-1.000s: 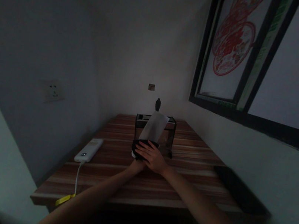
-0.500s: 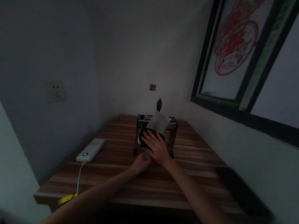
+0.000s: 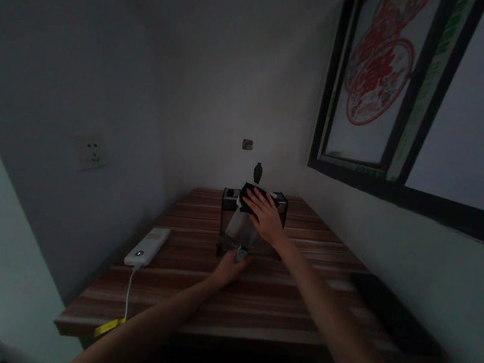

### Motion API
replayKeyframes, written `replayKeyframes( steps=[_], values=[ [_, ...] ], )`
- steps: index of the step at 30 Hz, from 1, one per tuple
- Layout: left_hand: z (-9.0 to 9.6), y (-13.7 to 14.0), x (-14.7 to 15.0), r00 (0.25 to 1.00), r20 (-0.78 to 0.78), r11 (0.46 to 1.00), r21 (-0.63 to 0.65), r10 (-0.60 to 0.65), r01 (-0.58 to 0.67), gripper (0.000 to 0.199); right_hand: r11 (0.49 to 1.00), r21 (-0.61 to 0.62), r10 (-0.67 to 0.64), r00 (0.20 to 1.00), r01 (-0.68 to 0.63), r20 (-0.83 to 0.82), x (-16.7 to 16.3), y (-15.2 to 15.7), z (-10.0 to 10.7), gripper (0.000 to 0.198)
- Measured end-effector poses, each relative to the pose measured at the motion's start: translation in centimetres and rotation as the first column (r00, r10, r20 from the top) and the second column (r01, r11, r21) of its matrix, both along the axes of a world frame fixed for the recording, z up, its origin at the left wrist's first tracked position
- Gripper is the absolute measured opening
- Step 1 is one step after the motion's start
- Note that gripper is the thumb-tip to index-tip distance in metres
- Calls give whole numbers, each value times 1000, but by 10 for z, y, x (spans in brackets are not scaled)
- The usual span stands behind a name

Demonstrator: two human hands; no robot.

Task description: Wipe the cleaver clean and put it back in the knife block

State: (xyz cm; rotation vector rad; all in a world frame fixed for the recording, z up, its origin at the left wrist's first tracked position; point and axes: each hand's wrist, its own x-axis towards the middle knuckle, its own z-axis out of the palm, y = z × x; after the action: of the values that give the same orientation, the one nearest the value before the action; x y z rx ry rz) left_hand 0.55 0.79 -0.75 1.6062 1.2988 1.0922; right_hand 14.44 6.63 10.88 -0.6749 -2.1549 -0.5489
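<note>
A brown wooden table [image 3: 251,304] striped with pale and dark bands. On its left, a white rectangular power bank [image 3: 147,246] with a white cable ending in yellow [image 3: 106,326]. Far, a black-framed box [image 3: 252,219]. Right, a red round paper-cut [image 3: 373,74] on the black-framed window.

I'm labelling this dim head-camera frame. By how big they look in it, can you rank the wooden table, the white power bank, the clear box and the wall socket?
1. Wooden table, by far the largest.
2. Clear box, under the right hand.
3. White power bank and wall socket look about alike, so I leave them unranked.
</note>
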Motion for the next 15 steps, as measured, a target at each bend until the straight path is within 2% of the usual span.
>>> replayKeyframes(
  steps=[4,7,15],
  values=[
    [-2,2,-2,1000,-25,999,41,7,-6,23,1000,10,-8,1000,8,5,5,8,11,44],
    [-1,1,-2,1000,-23,1000,21,11,-11,24,1000,12,-16,1000,16,2,6,10,16,43],
    [2,-1,0,1000,-16,1000,10,3,-2,25,1000,12,-12,1000,12,-26,5,7,16,44]
  ],
)
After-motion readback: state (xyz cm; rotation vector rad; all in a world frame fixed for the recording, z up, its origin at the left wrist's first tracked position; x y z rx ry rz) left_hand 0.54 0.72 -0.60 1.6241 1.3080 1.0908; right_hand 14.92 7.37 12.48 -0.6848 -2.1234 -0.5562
